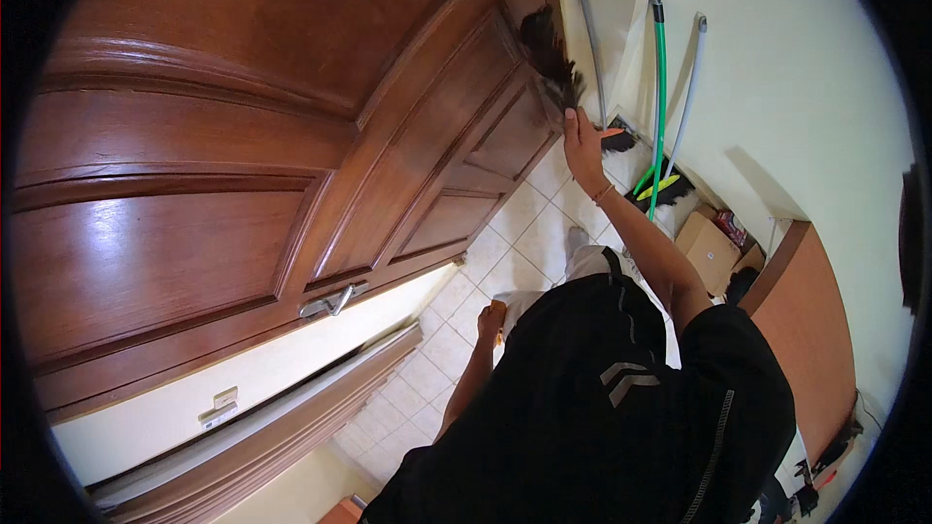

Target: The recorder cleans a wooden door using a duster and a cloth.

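My right hand (pixel 584 149) grips the base of a dark feather duster (pixel 551 58), its feathers against the far edge of a brown panelled wooden door (pixel 408 160). Low beside my leg, my left hand (pixel 491 322) is closed around a small orange-brown object (pixel 498 305) that I cannot identify, mostly hidden by the fingers. A metal lever handle (pixel 335 300) sits on the door, well to the left of that hand.
Brooms with grey and green handles (pixel 660 87) lean on the pale wall at the right. Near them are a cardboard box (pixel 708 251) and a brown wooden cabinet (pixel 808 327). Pale tiles (pixel 513 273) cover the floor; a light switch (pixel 226 398) is at the lower left.
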Action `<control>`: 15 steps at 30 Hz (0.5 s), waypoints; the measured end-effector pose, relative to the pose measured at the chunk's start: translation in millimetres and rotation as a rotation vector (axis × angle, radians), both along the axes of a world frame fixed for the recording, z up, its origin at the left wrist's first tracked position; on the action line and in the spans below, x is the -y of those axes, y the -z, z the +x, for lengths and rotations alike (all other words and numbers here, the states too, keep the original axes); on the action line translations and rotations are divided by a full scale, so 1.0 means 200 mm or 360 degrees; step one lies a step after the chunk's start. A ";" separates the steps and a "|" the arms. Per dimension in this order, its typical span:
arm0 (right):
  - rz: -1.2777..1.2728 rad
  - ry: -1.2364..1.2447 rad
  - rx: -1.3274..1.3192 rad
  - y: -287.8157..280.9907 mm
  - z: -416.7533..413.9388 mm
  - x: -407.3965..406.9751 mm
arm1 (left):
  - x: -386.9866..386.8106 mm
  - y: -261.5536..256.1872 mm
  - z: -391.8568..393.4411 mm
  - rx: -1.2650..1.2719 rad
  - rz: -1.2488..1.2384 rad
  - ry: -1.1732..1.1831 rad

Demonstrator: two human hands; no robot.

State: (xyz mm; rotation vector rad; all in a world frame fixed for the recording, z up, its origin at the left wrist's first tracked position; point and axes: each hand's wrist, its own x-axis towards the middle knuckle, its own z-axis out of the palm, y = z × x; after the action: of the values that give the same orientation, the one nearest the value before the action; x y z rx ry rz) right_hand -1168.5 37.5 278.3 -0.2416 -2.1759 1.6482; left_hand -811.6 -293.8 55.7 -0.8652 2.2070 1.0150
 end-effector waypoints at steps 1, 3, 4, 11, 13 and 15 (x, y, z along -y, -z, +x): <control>0.0015 0.0030 0.0013 0.11 0.01 -0.03 | -0.04 -0.05 -0.02 0.0144 0.0005 -0.0173; 0.0181 -0.0325 0.0250 0.29 -0.02 -0.07 | -0.04 -0.09 -0.04 0.0053 0.0010 0.0079; 0.0175 -0.0322 0.0252 0.32 -0.01 -0.07 | -0.02 -0.09 -0.03 -0.0043 0.0008 0.0293; 0.0160 -0.0563 0.0406 0.29 0.05 -0.04 | 0.04 -0.06 0.03 0.0019 0.0163 -0.0243; 0.0362 -0.0744 0.0463 0.27 0.06 -0.04 | 0.01 -0.14 0.01 -0.0048 0.0030 0.0133; -0.0015 -0.0467 0.0579 0.25 0.07 -0.01 | 0.02 -0.18 0.01 0.0019 0.0044 -0.0006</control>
State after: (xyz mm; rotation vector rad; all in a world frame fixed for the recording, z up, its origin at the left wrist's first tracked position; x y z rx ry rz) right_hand -1154.0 40.5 228.6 -0.2502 -2.5752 1.8943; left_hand -810.1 -298.6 91.5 -0.8609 2.1771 1.0374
